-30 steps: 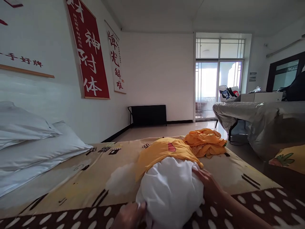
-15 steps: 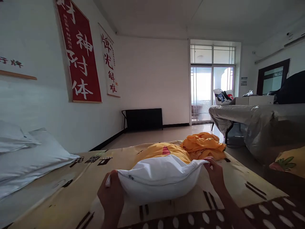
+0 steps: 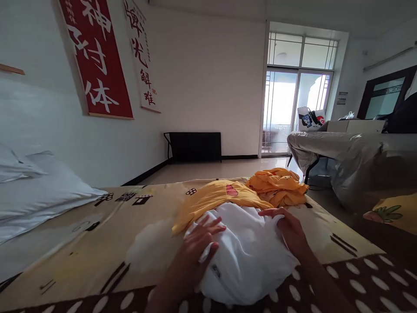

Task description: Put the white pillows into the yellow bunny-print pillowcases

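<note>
On the patterned bedspread (image 3: 107, 234), the left hand (image 3: 195, 248) splays over a white pillow (image 3: 247, 252), the right hand (image 3: 289, 228) pinches its right side, and uneven pushing could bunch the yellow pillowcase (image 3: 208, 198).

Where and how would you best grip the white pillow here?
Probably by the near end of the white pillow, coming from the near side: that end bulges out uncovered over the brown dotted border, while its far end meets the yellow cover.

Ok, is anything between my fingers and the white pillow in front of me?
Nothing visible: your left fingers lie over the white pillow, your right fingers hold its right edge; the yellow cloth lies beyond.
</note>
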